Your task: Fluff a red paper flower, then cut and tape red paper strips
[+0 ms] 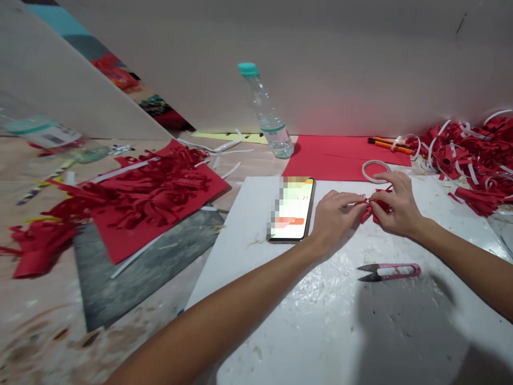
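Note:
My left hand (333, 216) and my right hand (396, 206) meet over the white board (312, 321). Both pinch a small cut red piece (366, 213), paper or foam by its look, between thumbs and fingers. Much of that piece is hidden behind my fingertips. Just behind my right hand lies a ring of white tape (377, 163). A pair of pink-handled thread snips (388, 271) rests on the board nearer to me, blades to the left. Beside my left hand a lit phone (292, 211) lies on the board.
A clear bottle with a teal cap (270, 115) stands behind the phone. Red sheet (320, 155) and an orange cutter (388, 144) lie at the back. Fringed red pieces heap up at left (160, 192) and right (460, 144). A dark grey sheet (132, 289) lies at left.

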Tool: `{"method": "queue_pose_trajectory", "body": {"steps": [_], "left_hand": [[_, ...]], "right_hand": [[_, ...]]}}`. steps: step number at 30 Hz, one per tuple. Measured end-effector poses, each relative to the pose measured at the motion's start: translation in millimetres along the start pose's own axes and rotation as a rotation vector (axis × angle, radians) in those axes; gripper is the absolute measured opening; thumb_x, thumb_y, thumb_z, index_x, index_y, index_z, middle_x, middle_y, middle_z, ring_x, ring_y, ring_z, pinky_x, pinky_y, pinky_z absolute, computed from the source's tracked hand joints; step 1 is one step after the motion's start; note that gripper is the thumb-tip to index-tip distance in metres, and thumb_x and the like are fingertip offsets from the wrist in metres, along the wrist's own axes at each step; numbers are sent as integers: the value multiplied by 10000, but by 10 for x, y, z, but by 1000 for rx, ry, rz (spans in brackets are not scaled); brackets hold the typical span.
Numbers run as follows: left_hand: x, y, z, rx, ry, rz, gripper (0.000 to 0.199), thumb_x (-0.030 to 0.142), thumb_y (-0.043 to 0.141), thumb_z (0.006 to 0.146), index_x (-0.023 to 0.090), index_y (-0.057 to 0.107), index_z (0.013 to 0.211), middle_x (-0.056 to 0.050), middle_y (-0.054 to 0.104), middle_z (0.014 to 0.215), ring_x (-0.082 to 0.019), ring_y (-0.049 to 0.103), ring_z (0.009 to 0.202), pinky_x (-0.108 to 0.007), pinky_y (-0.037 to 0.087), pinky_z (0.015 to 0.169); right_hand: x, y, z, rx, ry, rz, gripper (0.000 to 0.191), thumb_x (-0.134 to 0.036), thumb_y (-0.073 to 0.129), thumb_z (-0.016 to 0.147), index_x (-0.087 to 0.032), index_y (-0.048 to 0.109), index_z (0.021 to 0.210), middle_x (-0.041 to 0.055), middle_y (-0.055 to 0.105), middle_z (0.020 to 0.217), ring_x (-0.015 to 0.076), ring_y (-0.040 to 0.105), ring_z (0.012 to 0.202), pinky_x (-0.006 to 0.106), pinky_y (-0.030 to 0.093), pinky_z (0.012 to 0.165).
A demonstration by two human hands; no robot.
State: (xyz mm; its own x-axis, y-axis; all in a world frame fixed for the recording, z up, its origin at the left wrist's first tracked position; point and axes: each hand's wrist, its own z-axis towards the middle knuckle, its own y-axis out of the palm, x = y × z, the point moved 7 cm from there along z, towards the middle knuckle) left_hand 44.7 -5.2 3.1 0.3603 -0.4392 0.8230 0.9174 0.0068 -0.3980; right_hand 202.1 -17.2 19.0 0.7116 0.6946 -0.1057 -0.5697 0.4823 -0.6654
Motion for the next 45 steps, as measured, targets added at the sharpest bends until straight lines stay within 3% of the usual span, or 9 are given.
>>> {"method": "queue_pose_trajectory", "body": {"steps": [5, 9, 14, 23, 29, 35, 45], "left_hand": [[-72, -51, -5, 78, -90, -75, 43, 261, 804, 786, 267, 786, 825, -25, 772, 852, -212, 665, 836, -391, 570, 727], [-80, -52, 0, 68, -85, -98, 25, 269, 769, 822, 270, 791, 834, -23, 775, 855, -211, 671, 826, -410, 576, 750], [7, -20, 15, -25, 31, -21, 132, 283, 660, 923, 308, 790, 926, -9, 790, 957, -222, 688, 902, -459, 560, 840], [59, 68, 3, -92, 182, 121, 233, 251, 540, 991, 296, 753, 1075, 1, 780, 1065, -210, 667, 912, -435, 506, 882], [73, -25, 14, 20, 125, 86, 88, 258, 714, 888, 259, 753, 967, -15, 781, 990, -208, 656, 920, -406, 540, 839], [2, -60, 8, 74, 46, 16, 73, 220, 793, 805, 264, 753, 848, -9, 766, 855, -205, 642, 846, -355, 559, 687], [36, -6, 17, -24, 127, 39, 128, 224, 651, 929, 275, 767, 949, -10, 786, 979, -212, 647, 930, -423, 553, 855]], "right_hand": [[-5, -6, -3, 20, -10, 7, 40, -191, 691, 810, -218, 682, 838, 105, 598, 1272, 320, 568, 1172, 548, 419, 1035], [14, -4, -6, 24, 7, 20, 49, -195, 690, 810, -223, 684, 850, 100, 590, 1290, 326, 565, 1184, 556, 416, 1037], [35, -6, -8, 22, 42, 37, 61, -201, 684, 812, -239, 692, 859, 86, 592, 1287, 333, 562, 1188, 565, 412, 1028], [-3, -34, 4, 56, 2, 27, 61, -201, 692, 824, -236, 687, 874, 95, 596, 1264, 313, 574, 1159, 542, 433, 1014], [-23, -42, 15, 67, -3, 35, 48, -190, 687, 820, -228, 687, 850, 97, 597, 1262, 309, 579, 1145, 537, 435, 1008], [-24, -36, 10, 66, 2, 44, 45, -191, 683, 820, -228, 688, 843, 97, 597, 1259, 310, 580, 1147, 541, 433, 1007], [3, -30, 0, 69, 3, 52, 66, -209, 690, 803, -227, 690, 866, 103, 584, 1272, 310, 572, 1152, 529, 430, 1005]]}}
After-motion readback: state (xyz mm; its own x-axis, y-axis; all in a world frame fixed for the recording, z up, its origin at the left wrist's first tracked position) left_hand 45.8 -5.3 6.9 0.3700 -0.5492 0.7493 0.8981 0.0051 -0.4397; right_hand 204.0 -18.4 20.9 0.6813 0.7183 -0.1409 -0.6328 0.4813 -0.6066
